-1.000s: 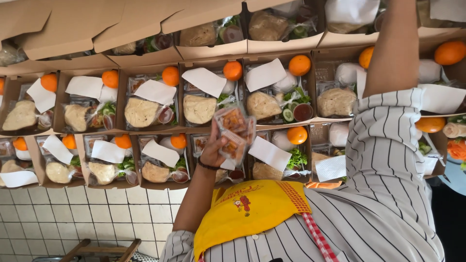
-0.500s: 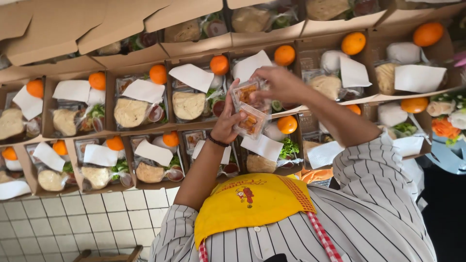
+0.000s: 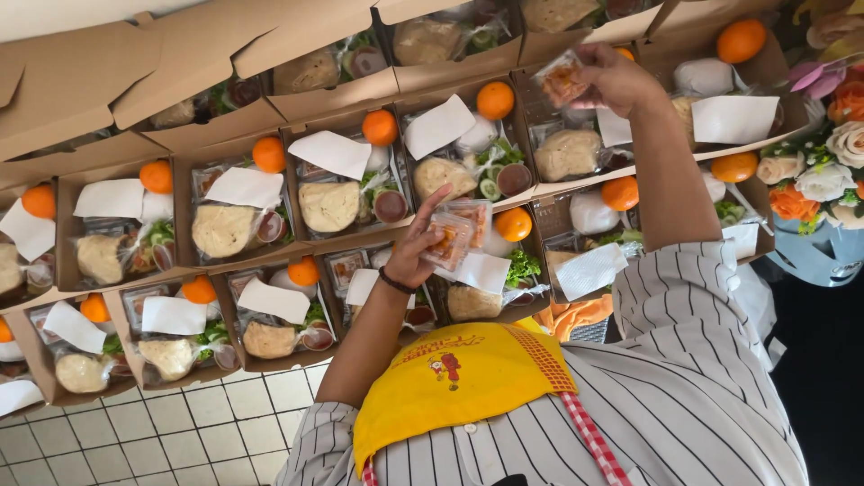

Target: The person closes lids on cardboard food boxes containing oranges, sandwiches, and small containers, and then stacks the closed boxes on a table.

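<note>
My left hand point(image 3: 416, 252), with a dark band at the wrist, holds a small stack of clear packets of orange-brown food point(image 3: 457, 236) above the middle row of boxes. My right hand point(image 3: 621, 79) is stretched out to the far right and pinches one such packet point(image 3: 562, 81) over an open cardboard meal box point(image 3: 576, 148) in the far row. That box holds a wrapped patty, with an orange point(image 3: 621, 193) just in front of it. My striped shirt and yellow apron point(image 3: 459, 378) fill the bottom of the view.
Rows of open brown meal boxes point(image 3: 243, 216) cover the surface, each with a wrapped patty, greens, a sauce cup, a white napkin and an orange. Artificial flowers point(image 3: 823, 175) stand at the right edge. White floor tiles point(image 3: 162, 432) show at the bottom left.
My right hand has left the stack in my left hand with one packet and reached out to a far-row box on the right. My left hand stays about where it was.
</note>
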